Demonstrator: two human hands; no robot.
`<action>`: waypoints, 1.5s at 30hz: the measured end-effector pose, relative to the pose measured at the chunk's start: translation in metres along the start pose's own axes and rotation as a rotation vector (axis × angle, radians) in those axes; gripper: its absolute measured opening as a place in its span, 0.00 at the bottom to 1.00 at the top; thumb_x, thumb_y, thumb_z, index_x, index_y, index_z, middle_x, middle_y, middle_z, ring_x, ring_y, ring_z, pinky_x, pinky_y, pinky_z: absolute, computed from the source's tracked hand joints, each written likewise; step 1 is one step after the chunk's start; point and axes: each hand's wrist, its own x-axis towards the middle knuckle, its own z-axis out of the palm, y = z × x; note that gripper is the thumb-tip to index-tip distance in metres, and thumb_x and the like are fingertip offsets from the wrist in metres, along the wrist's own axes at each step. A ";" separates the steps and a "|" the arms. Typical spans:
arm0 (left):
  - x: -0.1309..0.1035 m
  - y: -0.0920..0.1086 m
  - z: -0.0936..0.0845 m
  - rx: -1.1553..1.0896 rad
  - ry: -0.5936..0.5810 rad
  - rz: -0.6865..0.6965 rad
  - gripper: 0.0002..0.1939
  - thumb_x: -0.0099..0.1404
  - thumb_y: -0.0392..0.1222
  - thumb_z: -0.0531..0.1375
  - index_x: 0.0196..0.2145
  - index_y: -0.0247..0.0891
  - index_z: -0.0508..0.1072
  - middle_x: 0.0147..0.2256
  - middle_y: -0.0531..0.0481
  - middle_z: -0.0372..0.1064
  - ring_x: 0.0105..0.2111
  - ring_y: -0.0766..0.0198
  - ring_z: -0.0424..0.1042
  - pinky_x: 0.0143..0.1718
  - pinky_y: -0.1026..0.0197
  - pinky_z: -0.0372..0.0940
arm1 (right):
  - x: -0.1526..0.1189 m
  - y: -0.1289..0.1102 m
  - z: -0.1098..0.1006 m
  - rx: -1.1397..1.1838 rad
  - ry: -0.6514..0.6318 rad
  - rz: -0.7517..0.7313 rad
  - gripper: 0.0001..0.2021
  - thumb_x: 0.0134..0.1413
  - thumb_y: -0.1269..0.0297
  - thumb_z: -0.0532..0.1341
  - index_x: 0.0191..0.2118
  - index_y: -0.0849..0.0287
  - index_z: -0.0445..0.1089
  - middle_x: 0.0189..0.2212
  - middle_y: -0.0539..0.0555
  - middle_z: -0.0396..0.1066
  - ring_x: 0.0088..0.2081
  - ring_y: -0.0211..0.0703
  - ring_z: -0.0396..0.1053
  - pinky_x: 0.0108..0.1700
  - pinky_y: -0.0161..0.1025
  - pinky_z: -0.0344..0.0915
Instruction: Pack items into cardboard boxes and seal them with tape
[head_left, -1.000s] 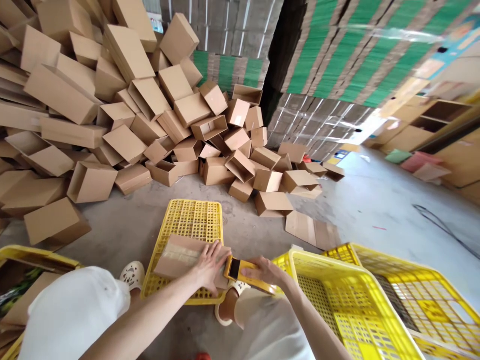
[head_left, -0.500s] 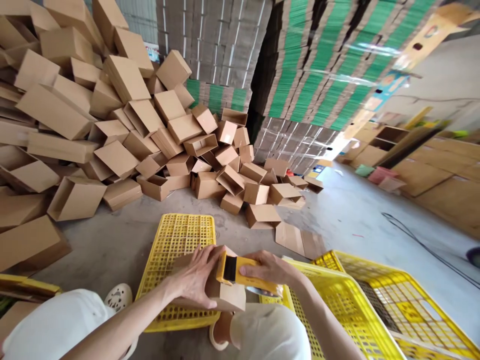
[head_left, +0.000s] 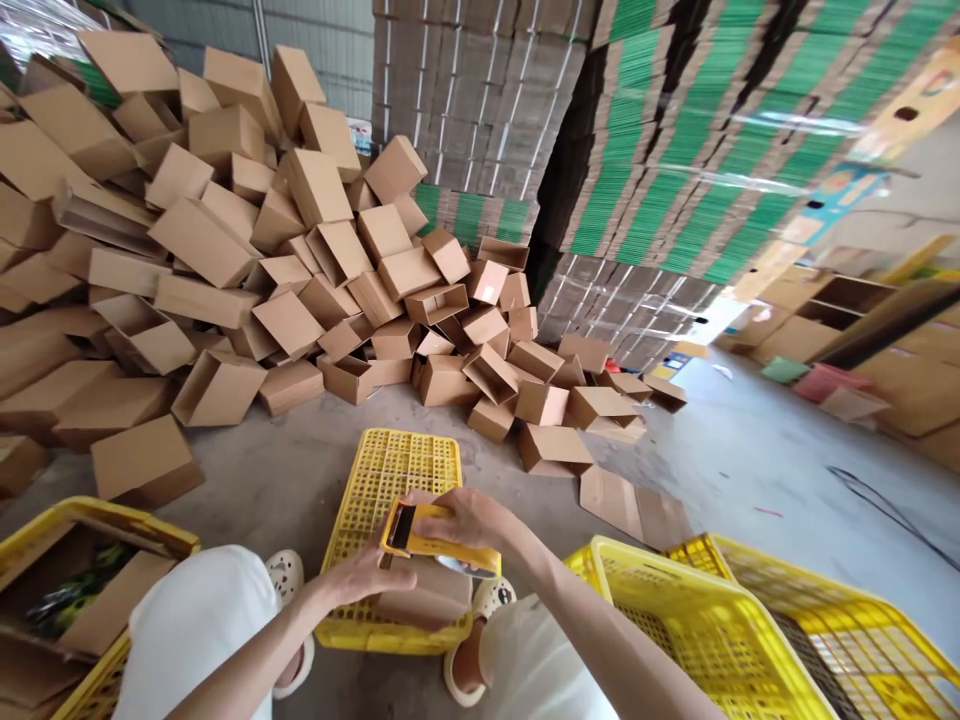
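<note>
My right hand (head_left: 471, 522) is closed around a yellow tape dispenser (head_left: 442, 548), a roll of tape partly showing at its underside. The dispenser lies across the top of a small brown cardboard box (head_left: 429, 598), its black-marked end toward the left. My left hand (head_left: 358, 578) holds the box's left end, the thumb stretched along it; some fingertips are hidden behind the dispenser. Beneath the box is a yellow plastic crate (head_left: 390, 455) with a perforated face up, between my feet.
A large heap of cardboard boxes (head_left: 289, 320) spreads ahead and left. Yellow crates (head_left: 675, 610) stand at right. At left, another yellow crate (head_left: 169, 530) holds an open box with dark and yellow-green contents. Stacked flattened cardboard (head_left: 660, 150) rises behind; a flat cardboard piece (head_left: 634, 508) lies on the floor.
The view has swung left, showing more of the left crate. My right hand and the tape dispenser have shifted left over the box. My left hand has moved from the box's top toward its left end.
</note>
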 end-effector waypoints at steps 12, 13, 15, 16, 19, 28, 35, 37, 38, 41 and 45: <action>0.011 0.017 0.030 -0.342 0.140 -0.061 0.36 0.62 0.52 0.63 0.67 0.47 0.72 0.56 0.51 0.79 0.61 0.44 0.70 0.67 0.44 0.58 | -0.011 0.008 -0.002 -0.091 -0.012 0.111 0.23 0.64 0.40 0.63 0.40 0.56 0.81 0.30 0.52 0.77 0.31 0.42 0.70 0.30 0.36 0.59; 0.012 0.019 0.030 -0.341 0.130 -0.051 0.37 0.62 0.52 0.63 0.68 0.48 0.70 0.57 0.51 0.79 0.61 0.44 0.70 0.67 0.44 0.58 | -0.013 0.012 -0.004 -0.068 -0.015 0.102 0.22 0.63 0.41 0.64 0.40 0.57 0.80 0.29 0.51 0.76 0.30 0.41 0.70 0.30 0.35 0.59; 0.014 0.024 0.030 -0.338 0.122 -0.015 0.40 0.62 0.50 0.63 0.72 0.47 0.65 0.59 0.49 0.77 0.63 0.44 0.68 0.69 0.43 0.54 | -0.019 0.020 -0.007 -0.015 -0.016 0.083 0.20 0.63 0.43 0.64 0.38 0.57 0.80 0.29 0.51 0.76 0.30 0.40 0.70 0.30 0.35 0.59; 0.016 0.026 0.030 -0.339 0.124 0.012 0.42 0.62 0.48 0.63 0.73 0.47 0.62 0.61 0.48 0.75 0.64 0.43 0.67 0.70 0.42 0.51 | -0.023 0.024 -0.008 0.008 -0.010 0.074 0.20 0.64 0.44 0.65 0.38 0.58 0.79 0.29 0.51 0.76 0.31 0.40 0.70 0.30 0.34 0.59; 0.020 0.028 0.033 -0.347 0.132 0.073 0.49 0.59 0.44 0.64 0.76 0.48 0.55 0.69 0.47 0.64 0.69 0.42 0.61 0.74 0.41 0.42 | -0.033 0.036 -0.008 0.024 0.029 0.082 0.20 0.63 0.44 0.64 0.37 0.59 0.79 0.28 0.51 0.75 0.30 0.40 0.69 0.29 0.35 0.57; 0.029 0.023 0.040 -0.305 0.093 0.124 0.56 0.56 0.42 0.63 0.78 0.51 0.47 0.73 0.51 0.58 0.73 0.42 0.51 0.75 0.39 0.42 | -0.047 0.048 -0.006 0.061 0.017 0.081 0.27 0.63 0.38 0.62 0.44 0.62 0.81 0.29 0.51 0.74 0.30 0.40 0.67 0.29 0.35 0.59; 0.024 0.033 0.036 -0.327 0.078 0.153 0.56 0.56 0.41 0.63 0.79 0.52 0.46 0.73 0.51 0.58 0.70 0.43 0.58 0.72 0.40 0.49 | -0.050 0.043 -0.004 0.081 0.026 0.074 0.29 0.63 0.37 0.61 0.41 0.63 0.80 0.28 0.52 0.73 0.29 0.40 0.65 0.29 0.36 0.59; 0.024 0.032 0.035 -0.307 0.063 0.156 0.56 0.58 0.40 0.63 0.79 0.52 0.44 0.73 0.50 0.57 0.70 0.43 0.58 0.72 0.40 0.50 | -0.050 0.040 -0.003 0.071 0.032 0.078 0.28 0.63 0.38 0.61 0.40 0.63 0.80 0.28 0.52 0.73 0.29 0.40 0.65 0.29 0.36 0.58; 0.024 0.031 0.034 -0.293 0.054 0.157 0.56 0.58 0.40 0.63 0.79 0.52 0.43 0.74 0.49 0.56 0.70 0.43 0.58 0.72 0.39 0.50 | -0.051 0.040 -0.004 0.064 0.033 0.080 0.28 0.64 0.38 0.61 0.41 0.62 0.80 0.28 0.52 0.73 0.29 0.40 0.66 0.29 0.36 0.58; 0.023 0.027 0.031 -0.275 0.058 0.152 0.57 0.58 0.41 0.64 0.79 0.52 0.41 0.77 0.50 0.48 0.73 0.43 0.53 0.74 0.38 0.47 | -0.053 0.042 -0.005 0.041 0.027 0.098 0.28 0.64 0.36 0.60 0.39 0.60 0.79 0.28 0.51 0.73 0.29 0.39 0.66 0.30 0.35 0.57; 0.020 0.018 0.023 -0.290 0.059 0.096 0.55 0.59 0.42 0.65 0.78 0.51 0.45 0.79 0.49 0.39 0.77 0.43 0.43 0.76 0.38 0.40 | -0.055 0.049 -0.007 0.061 0.029 0.154 0.31 0.61 0.32 0.60 0.39 0.61 0.79 0.29 0.52 0.75 0.30 0.42 0.69 0.29 0.35 0.59</action>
